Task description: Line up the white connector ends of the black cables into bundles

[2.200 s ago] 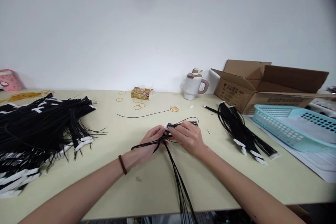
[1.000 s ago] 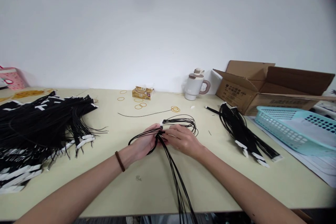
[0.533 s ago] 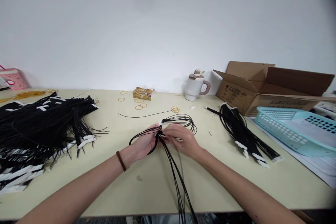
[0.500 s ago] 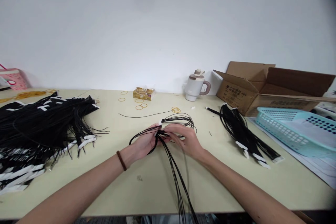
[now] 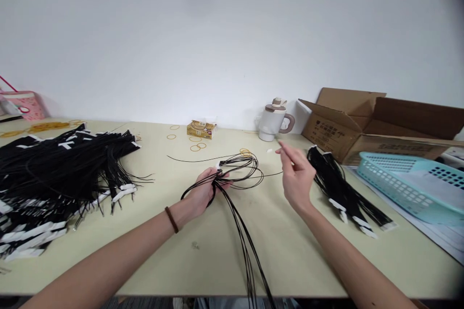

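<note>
My left hand is closed around a bundle of thin black wires near the middle of the table. The wires form loose loops to the right of the fingers, and their long tails hang over the front edge. A white connector pokes up above my left fingertips. My right hand is raised to the right, fingers drawn together. One single black wire stretches from the loops to that hand; its end is hidden by the fingers.
A large pile of black wires with white connectors covers the left side. On the right lie a smaller wire bundle, a turquoise basket and an open cardboard box. Rubber bands, a small box and a mug are behind.
My right hand has left the bundle and moved right and slightly up, drawing a single wire out sideways. My left hand stays on the bundle.
</note>
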The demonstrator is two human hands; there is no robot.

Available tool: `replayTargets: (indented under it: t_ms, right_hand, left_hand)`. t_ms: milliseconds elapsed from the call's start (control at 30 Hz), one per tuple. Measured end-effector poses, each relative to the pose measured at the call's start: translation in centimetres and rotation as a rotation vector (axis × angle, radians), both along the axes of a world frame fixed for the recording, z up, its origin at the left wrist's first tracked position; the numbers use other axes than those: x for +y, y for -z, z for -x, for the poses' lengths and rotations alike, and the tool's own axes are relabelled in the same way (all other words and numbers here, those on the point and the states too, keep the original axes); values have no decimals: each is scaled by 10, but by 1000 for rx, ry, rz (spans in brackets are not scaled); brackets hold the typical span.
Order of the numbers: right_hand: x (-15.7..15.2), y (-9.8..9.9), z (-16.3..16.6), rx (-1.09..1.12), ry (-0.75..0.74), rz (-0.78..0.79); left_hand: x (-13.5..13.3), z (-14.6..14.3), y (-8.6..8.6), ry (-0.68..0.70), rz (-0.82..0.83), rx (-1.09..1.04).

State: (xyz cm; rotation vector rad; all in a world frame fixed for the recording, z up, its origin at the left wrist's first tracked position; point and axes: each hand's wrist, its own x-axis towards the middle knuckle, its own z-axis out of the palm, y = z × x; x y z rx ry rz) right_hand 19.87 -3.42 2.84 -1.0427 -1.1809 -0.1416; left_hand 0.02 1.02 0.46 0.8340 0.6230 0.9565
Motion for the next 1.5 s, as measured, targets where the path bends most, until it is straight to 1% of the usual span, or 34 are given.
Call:
replayTargets:
  t_ms: [67, 133, 200, 300, 467, 667, 900, 1000, 1300, 1500]
  right_hand:
    - [-4, 2, 7, -322, 22, -52]
    - [-6, 7, 16, -545, 3, -83]
    - [-6, 13, 23, -673, 2, -69]
    - [-4, 19, 30, -742, 37, -39]
    - [-5, 19, 32, -751, 78, -38]
    - [-7, 18, 37, -767, 99, -54]
    - [-8, 17, 41, -746, 104, -39]
    - [-9, 17, 42, -715, 84, -3]
    - [-10, 18, 44, -548, -44, 133]
    - [-12, 18, 45, -541, -82, 180]
  left_hand:
    - [-2, -1, 1, -8, -42, -1]
    - [-3, -2, 2, -9, -89, -13]
    - [-4, -3, 4, -5, -143, -21]
    - [-6, -4, 4, 10, -222, -11]
    - [-8, -7, 5, 33, -302, 47]
    - [-7, -7, 7, -14, -363, 150]
    - [-8, -8, 6, -38, -390, 163]
    - [-7, -8, 7, -57, -406, 187]
    - [-6, -9, 7, -61, -470, 236]
    - [-3, -8, 11, -69, -490, 246]
